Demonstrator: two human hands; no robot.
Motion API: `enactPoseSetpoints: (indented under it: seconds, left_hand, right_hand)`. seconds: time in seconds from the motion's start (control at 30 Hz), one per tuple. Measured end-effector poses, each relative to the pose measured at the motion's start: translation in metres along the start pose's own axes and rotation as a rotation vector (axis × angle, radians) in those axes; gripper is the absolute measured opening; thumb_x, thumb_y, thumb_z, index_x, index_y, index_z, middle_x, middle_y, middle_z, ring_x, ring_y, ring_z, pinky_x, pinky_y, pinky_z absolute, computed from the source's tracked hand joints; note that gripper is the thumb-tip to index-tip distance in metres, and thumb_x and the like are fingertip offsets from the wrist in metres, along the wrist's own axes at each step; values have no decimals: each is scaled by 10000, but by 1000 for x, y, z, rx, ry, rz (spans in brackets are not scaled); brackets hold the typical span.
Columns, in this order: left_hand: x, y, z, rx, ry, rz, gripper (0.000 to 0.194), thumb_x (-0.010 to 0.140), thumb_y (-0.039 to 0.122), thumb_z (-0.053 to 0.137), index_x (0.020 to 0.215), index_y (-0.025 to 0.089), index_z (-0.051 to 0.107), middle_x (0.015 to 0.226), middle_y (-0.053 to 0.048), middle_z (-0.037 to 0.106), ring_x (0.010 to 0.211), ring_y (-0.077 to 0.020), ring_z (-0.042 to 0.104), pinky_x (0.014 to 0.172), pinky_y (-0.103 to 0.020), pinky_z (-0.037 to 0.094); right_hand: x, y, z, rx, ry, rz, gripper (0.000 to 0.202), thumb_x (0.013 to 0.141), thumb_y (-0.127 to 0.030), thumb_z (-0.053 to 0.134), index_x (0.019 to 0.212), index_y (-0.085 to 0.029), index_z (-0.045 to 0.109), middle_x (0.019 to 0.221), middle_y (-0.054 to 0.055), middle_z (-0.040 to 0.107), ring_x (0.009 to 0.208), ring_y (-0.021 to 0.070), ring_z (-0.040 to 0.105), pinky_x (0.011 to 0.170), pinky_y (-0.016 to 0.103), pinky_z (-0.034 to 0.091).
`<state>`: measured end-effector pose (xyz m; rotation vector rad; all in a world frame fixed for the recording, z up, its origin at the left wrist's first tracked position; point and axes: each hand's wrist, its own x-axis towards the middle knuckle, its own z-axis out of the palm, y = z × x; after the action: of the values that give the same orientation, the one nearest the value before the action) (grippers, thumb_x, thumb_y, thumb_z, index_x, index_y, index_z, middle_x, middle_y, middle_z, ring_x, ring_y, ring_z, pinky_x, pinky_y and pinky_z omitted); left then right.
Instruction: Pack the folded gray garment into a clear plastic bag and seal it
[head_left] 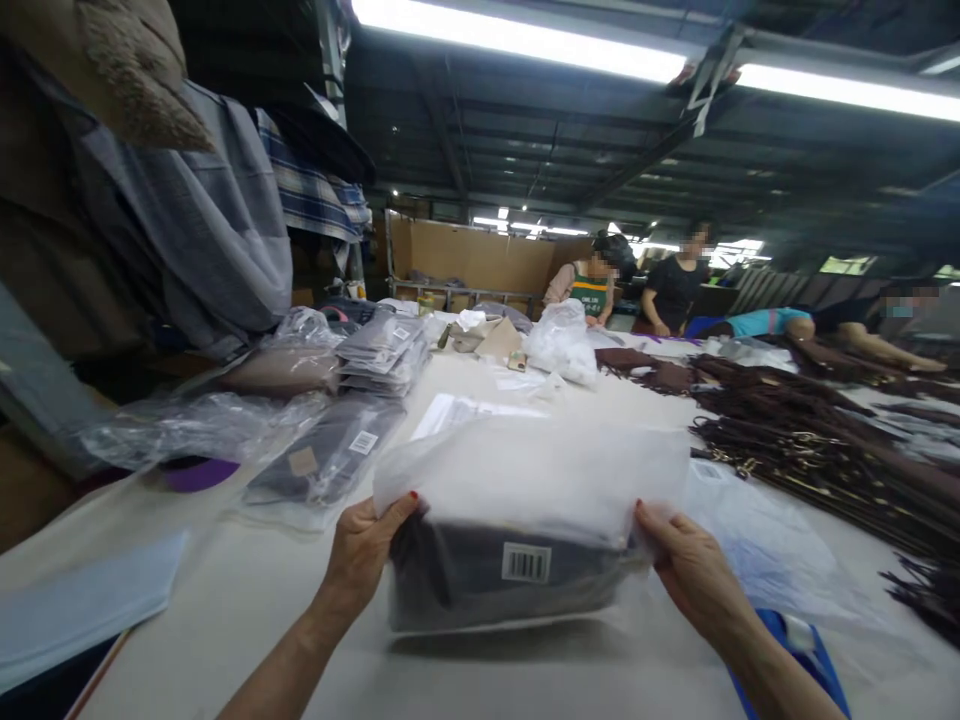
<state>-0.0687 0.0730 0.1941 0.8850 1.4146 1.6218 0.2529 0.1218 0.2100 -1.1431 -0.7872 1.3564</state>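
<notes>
A translucent plastic bag (465, 590) with dark folded cloth inside and a white barcode label (526, 563) on its front hangs just above the pale table. My left hand (364, 545) pinches its left edge between thumb and fingers. On the right edge, my right hand (686, 550) is closed the same way. The bag's upper part, whitish and without cloth in it, spreads out beyond both hands. Left of it lies a flat bagged dark item (322, 455) with a barcode and a tan tag.
Behind that stands a stack of bagged garments (386, 350). Dark brown corded pieces (810, 440) cover the right side. Clear plastic (780, 540) and a blue object (806, 655) lie near my right arm. A light blue sheet (90, 600) is at left. Several people work at the back.
</notes>
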Motion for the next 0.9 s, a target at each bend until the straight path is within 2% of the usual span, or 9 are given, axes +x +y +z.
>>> enactPoseSetpoints:
  seconds: [0.1,0.2,0.4,0.47,0.53,0.6,0.77,0.83,0.9]
  left_hand:
    - [2,10,0,59,-84,41,450,574,550,750,766,147,692,813,-45,689,782,-219,602,766,-305,487]
    - [6,12,-5,113,-110,67,503,599,595,719,788,130,685,799,-71,687,795,-233,613,763,-315,505]
    - [7,13,-15,-59,-114,-46,491,549,562,770,759,128,677,698,-64,676,667,-202,631,655,-283,534]
    - [5,14,-16,-19,-137,-38,448,512,461,816,783,133,678,712,-63,682,686,-206,637,655,-277,530]
    - [4,14,-15,76,-179,-20,405,457,352,839,767,142,682,733,-58,688,695,-201,632,656,-267,517]
    - [6,13,-12,165,-177,-24,350,438,340,821,695,145,686,710,-57,686,666,-194,617,629,-260,499]
    - [31,18,3,271,-90,5,325,495,456,744,548,144,671,570,-53,644,572,-162,562,556,-228,442]
    - [40,26,4,284,-81,40,356,513,498,730,556,148,677,614,-58,659,625,-175,580,621,-235,462]
    - [41,34,-2,280,-75,70,386,513,536,733,594,161,689,691,-59,681,706,-199,605,703,-247,483]
  right_hand:
    - [-4,12,-16,20,15,6,317,472,-353,840,704,-183,706,680,23,720,586,153,646,565,229,548]
    - [-7,17,-18,62,23,-4,342,428,-344,856,695,-188,711,684,20,721,601,150,642,570,233,539]
    - [-4,17,-17,31,-39,-49,301,467,-359,842,674,-184,710,644,11,709,580,110,612,579,189,494]
    - [-2,18,-22,5,-126,-28,325,479,-365,834,723,-187,715,670,23,715,606,141,630,591,228,502]
    - [1,19,-27,-66,-268,17,380,462,-340,838,789,-186,719,728,41,725,670,183,652,649,282,513]
    - [6,18,-29,-173,-349,29,360,464,-315,834,778,-178,723,739,50,727,686,199,653,686,314,511]
    - [24,8,-12,-255,-194,-107,221,511,-342,807,641,-189,715,656,12,709,642,158,621,678,280,495]
    - [26,0,-5,-235,-134,-172,232,507,-349,806,669,-209,717,703,-5,716,703,161,623,744,287,496]
    - [19,-7,-5,-263,-91,-245,227,528,-365,791,686,-218,718,736,1,717,767,184,628,795,314,498]
